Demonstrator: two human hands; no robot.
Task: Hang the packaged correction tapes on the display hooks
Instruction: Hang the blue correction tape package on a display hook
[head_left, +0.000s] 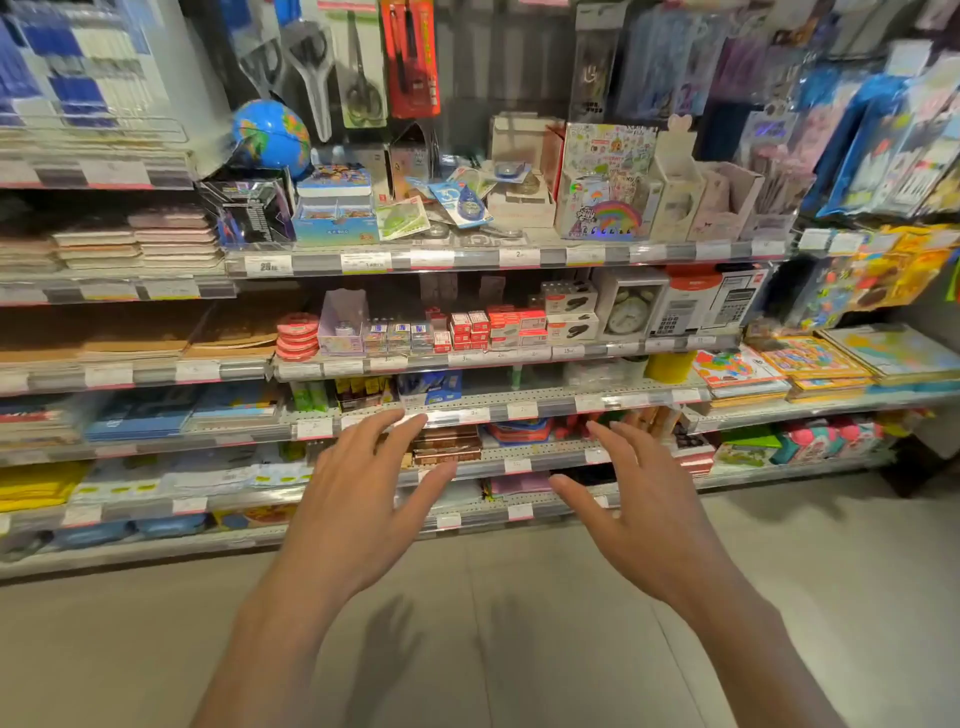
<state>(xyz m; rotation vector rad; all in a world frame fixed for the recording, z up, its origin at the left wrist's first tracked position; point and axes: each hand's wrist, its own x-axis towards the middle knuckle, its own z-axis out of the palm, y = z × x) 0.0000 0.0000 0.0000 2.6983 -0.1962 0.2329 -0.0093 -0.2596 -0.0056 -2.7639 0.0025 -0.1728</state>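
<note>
Several packaged correction tapes lie in a loose heap on the upper shelf: a blue pack (465, 201), a green pack (401, 219) and more behind them. Above them, the back wall carries hanging goods such as scissors (359, 78); its hooks are hard to make out. My left hand (358, 499) and my right hand (641, 512) are both held out in front of the lower shelves, fingers spread and straight, holding nothing. Both hands are well below the heap of tapes and touch no shelf.
A blue globe (271, 136) stands left of the tapes, and printed boxes (605, 182) stand to their right. Lower shelves hold staplers, a clock (627, 310), calculators and notebooks. The shelf edges with price labels (363, 262) jut forward. Grey floor (467, 649) lies below my arms.
</note>
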